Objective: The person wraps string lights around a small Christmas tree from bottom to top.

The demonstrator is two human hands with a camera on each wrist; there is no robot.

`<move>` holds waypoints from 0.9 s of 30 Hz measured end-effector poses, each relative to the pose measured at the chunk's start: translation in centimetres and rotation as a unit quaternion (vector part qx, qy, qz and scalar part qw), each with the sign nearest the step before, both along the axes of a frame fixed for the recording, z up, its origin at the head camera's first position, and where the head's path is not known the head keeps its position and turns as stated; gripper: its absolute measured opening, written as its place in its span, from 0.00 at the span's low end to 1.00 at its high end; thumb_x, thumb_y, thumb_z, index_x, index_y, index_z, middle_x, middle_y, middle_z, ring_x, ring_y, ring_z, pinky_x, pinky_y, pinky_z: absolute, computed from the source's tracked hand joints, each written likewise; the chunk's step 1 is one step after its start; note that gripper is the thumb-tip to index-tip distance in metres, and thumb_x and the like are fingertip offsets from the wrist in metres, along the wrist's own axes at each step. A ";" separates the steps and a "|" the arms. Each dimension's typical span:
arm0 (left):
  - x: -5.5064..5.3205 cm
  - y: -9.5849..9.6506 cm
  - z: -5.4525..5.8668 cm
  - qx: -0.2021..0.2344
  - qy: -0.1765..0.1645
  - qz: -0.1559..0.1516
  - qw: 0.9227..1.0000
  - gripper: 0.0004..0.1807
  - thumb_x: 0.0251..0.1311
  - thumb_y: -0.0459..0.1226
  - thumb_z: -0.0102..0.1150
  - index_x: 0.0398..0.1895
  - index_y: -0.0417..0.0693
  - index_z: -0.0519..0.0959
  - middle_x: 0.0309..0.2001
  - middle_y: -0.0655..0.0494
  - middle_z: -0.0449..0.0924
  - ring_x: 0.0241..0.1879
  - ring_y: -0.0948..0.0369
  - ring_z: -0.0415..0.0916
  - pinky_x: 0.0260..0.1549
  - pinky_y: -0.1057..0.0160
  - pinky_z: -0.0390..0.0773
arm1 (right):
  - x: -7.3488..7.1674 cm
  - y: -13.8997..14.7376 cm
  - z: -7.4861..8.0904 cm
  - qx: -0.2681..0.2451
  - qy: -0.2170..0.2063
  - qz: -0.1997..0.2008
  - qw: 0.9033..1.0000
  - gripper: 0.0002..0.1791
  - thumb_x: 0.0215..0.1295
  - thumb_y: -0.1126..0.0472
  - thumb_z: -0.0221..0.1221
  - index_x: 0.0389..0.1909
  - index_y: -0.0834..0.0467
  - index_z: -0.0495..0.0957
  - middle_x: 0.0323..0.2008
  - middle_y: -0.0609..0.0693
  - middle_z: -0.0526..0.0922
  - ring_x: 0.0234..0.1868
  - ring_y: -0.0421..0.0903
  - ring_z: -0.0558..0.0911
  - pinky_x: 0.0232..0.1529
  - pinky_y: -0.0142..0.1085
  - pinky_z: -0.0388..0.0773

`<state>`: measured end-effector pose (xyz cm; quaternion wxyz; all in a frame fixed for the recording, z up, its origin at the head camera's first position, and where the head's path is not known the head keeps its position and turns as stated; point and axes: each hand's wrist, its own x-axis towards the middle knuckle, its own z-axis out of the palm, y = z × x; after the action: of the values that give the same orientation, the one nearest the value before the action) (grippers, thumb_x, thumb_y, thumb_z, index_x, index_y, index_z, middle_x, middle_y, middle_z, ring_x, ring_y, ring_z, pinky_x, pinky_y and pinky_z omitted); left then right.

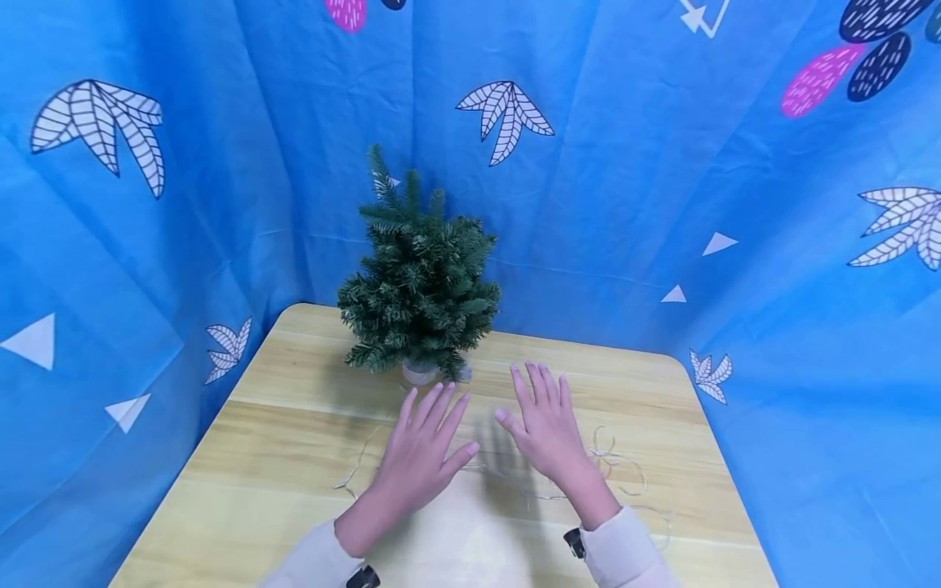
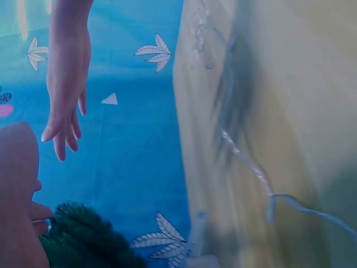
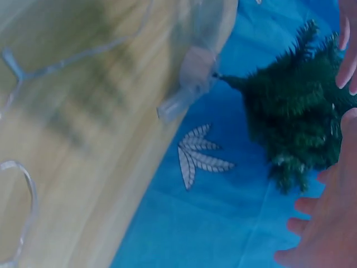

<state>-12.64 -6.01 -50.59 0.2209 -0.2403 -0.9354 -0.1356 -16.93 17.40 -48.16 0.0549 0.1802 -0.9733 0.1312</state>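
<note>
Both hands hover palm down above the table in the head view, holding nothing. My left hand has its fingers spread and pointing at the foot of a small artificial Christmas tree. To its right, my right hand is held the same way, fingers extended and thumb apart. Beneath the hands lies a thin, pale string of lights, loosely looped at the right and partly hidden by the hands. In the left wrist view, small stubs branch off the string's wire. The tree stands upright on a pale base.
The light wooden table has rounded far corners. Blue patterned cloth hangs behind it and along both sides. A clear plastic piece lies by the tree's base.
</note>
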 end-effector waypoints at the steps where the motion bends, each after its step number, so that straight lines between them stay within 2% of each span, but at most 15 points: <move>1: 0.2 -0.2 -0.3 -0.001 -0.007 0.005 1.000 0.39 0.75 0.64 0.30 0.77 0.49 0.63 0.76 0.45 0.60 0.77 0.48 0.54 0.76 0.41 0.42 | 0.2 -0.2 -0.2 0.000 0.001 0.003 1.000 0.43 0.76 0.33 0.41 0.82 0.52 0.46 0.81 0.59 0.46 0.81 0.59 0.42 0.77 0.60 0.33; 4: 0.6 -0.7 -1.2 -0.007 -0.030 0.020 0.999 0.39 0.75 0.63 0.34 0.77 0.50 0.62 0.77 0.46 0.59 0.78 0.49 0.53 0.76 0.41 0.43 | 0.6 -1.0 -0.8 -0.002 0.001 0.009 1.000 0.42 0.76 0.33 0.43 0.81 0.53 0.48 0.80 0.59 0.48 0.81 0.60 0.44 0.77 0.61 0.35; 10: 1.7 -2.3 -4.0 -0.013 -0.055 0.039 0.998 0.39 0.71 0.64 0.44 0.76 0.50 0.64 0.76 0.47 0.61 0.74 0.46 0.59 0.71 0.41 0.58 | 1.5 -2.7 -3.2 0.022 -0.006 0.036 0.999 0.42 0.76 0.33 0.41 0.81 0.54 0.50 0.79 0.59 0.51 0.80 0.61 0.49 0.77 0.60 0.41; 17: 2.7 -3.8 -7.3 -0.026 -0.087 0.061 0.994 0.40 0.71 0.67 0.39 0.76 0.52 0.65 0.74 0.48 0.65 0.70 0.45 0.65 0.67 0.41 0.64 | 2.4 -4.5 -6.1 0.029 -0.027 0.060 0.997 0.40 0.76 0.35 0.44 0.80 0.53 0.53 0.78 0.59 0.55 0.78 0.60 0.55 0.76 0.58 0.52; 23: 3.1 -4.7 -9.2 -0.007 -0.110 0.067 0.992 0.40 0.70 0.66 0.44 0.74 0.51 0.67 0.70 0.48 0.70 0.66 0.46 0.70 0.62 0.43 0.69 | 2.9 -6.0 -8.2 0.018 -0.036 0.095 0.995 0.40 0.76 0.35 0.45 0.79 0.54 0.56 0.75 0.61 0.62 0.75 0.62 0.62 0.70 0.59 0.64; 27: 3.2 -5.1 -10.3 -0.008 -0.114 0.066 0.991 0.40 0.67 0.64 0.52 0.72 0.49 0.69 0.64 0.51 0.77 0.59 0.50 0.73 0.57 0.48 0.71 | 3.1 -6.6 -9.4 0.021 -0.009 0.130 0.991 0.38 0.74 0.37 0.51 0.76 0.56 0.62 0.69 0.58 0.71 0.69 0.58 0.72 0.65 0.56 0.72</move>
<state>-9.40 -11.06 -60.87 0.1192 -0.1626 -0.9694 -0.1402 -13.80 10.77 -57.60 0.0248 0.3047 -0.9447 0.1186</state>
